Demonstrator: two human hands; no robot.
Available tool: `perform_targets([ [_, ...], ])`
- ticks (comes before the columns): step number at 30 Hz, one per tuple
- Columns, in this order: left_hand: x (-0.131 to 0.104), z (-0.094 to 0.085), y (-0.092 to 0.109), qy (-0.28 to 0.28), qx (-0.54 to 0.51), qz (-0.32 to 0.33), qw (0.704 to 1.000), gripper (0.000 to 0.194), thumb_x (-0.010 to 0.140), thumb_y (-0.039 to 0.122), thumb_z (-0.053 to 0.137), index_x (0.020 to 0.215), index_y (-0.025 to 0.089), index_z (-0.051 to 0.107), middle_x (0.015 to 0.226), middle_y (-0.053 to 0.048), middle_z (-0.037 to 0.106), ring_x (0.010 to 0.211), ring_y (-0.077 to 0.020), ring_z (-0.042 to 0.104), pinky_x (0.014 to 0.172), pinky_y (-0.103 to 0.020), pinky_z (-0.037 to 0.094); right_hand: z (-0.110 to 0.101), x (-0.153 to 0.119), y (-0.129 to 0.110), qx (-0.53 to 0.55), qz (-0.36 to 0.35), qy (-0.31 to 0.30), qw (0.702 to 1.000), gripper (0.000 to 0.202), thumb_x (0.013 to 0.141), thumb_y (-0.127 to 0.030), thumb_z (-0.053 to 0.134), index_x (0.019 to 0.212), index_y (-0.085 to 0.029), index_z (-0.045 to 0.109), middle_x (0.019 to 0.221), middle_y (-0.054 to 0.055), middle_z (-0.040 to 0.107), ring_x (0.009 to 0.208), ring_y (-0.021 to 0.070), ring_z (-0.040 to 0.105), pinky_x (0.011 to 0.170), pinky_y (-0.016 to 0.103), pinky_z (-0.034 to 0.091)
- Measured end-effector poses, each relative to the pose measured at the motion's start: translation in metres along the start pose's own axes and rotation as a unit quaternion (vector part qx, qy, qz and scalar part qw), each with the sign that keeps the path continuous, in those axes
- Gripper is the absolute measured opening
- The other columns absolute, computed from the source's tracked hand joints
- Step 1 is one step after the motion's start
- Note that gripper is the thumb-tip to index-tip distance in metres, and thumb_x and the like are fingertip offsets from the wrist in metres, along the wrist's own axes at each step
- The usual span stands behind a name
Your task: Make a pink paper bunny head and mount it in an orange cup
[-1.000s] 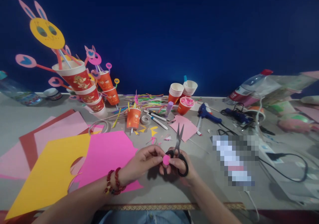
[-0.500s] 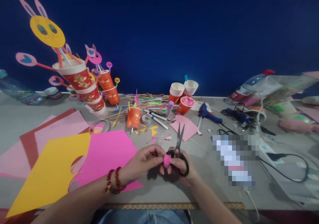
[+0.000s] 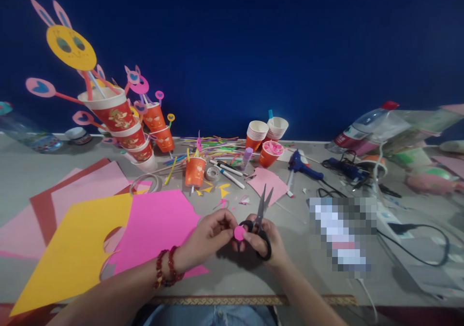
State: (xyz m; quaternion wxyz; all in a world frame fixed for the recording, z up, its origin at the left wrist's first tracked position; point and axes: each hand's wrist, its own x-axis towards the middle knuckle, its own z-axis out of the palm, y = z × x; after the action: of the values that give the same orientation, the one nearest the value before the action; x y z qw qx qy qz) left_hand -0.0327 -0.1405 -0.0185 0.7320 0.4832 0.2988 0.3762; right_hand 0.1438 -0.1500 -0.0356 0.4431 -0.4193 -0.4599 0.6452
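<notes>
A small pink paper circle (image 3: 239,233) is pinched between my two hands above the table. My left hand (image 3: 216,232), with red bead bracelets at the wrist, has its fingertips closed on the circle's left edge. On its right edge lies the thumb of my right hand (image 3: 267,241). That same hand also holds black-handled scissors (image 3: 261,212), their blades pointing up and away and slightly apart. Left of my hands lies a bright pink paper sheet (image 3: 155,229), partly under my left forearm. Beside it is a yellow paper sheet (image 3: 68,248) with a rounded cut-out.
Paper-cup figures (image 3: 119,116) stand at the back left. Beyond my hands are a small cup figure (image 3: 195,171), a tape roll (image 3: 212,173), markers (image 3: 232,176) and paper scraps. To the right lie a blue glue gun (image 3: 302,165), cables and a blurred-out object (image 3: 339,234).
The pink circle has shifted slightly left and turned more face-on. The scissors have tilted to the right, with their tips lower. Both hands keep hold.
</notes>
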Motion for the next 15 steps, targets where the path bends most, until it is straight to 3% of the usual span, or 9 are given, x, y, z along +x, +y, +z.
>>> perform_targets([
  [3, 0.0, -0.002, 0.001, 0.001, 0.024, -0.007, 1.0, 0.018, 0.091, 0.034, 0.063, 0.087, 0.016, 0.061, 0.073, -0.002, 0.067, 0.069, -0.0142, 0.063, 0.067, -0.025, 0.047, 0.0, -0.001, -0.004, -0.037, -0.015, 0.019, 0.999, 0.033, 0.065, -0.037, 0.084, 0.068, -0.019, 0.058, 0.052, 0.0, 0.064, 0.046, 0.0151, 0.058, 0.047, 0.024, 0.044],
  [7, 0.002, -0.005, 0.001, 0.028, 0.037, -0.009, 0.999, 0.02, 0.087, 0.035, 0.068, 0.084, 0.016, 0.064, 0.075, -0.001, 0.066, 0.068, -0.0129, 0.062, 0.065, -0.024, 0.046, -0.002, -0.003, -0.005, -0.051, -0.031, 0.026, 0.998, 0.035, 0.07, -0.045, 0.081, 0.069, -0.019, 0.057, 0.054, 0.0, 0.064, 0.049, 0.0151, 0.057, 0.049, 0.024, 0.043],
  [10, 0.006, -0.009, 0.003, 0.074, 0.006, 0.013, 0.997, 0.018, 0.086, 0.033, 0.07, 0.083, 0.016, 0.066, 0.079, -0.001, 0.065, 0.069, -0.0116, 0.059, 0.068, -0.024, 0.046, -0.004, -0.005, -0.003, -0.058, -0.047, -0.022, 0.997, 0.042, 0.076, -0.057, 0.073, 0.072, -0.018, 0.06, 0.057, 0.003, 0.067, 0.051, 0.0154, 0.058, 0.052, 0.025, 0.042],
  [15, 0.012, -0.017, 0.01, 0.129, -0.13, 0.072, 0.98, 0.012, 0.084, 0.027, 0.073, 0.083, 0.017, 0.067, 0.094, -0.004, 0.069, 0.071, -0.0105, 0.058, 0.069, -0.024, 0.048, -0.001, -0.007, 0.001, -0.058, -0.001, -0.132, 0.99, 0.057, 0.07, -0.071, 0.07, 0.075, -0.016, 0.06, 0.06, 0.004, 0.065, 0.054, 0.0158, 0.059, 0.053, 0.025, 0.041],
])
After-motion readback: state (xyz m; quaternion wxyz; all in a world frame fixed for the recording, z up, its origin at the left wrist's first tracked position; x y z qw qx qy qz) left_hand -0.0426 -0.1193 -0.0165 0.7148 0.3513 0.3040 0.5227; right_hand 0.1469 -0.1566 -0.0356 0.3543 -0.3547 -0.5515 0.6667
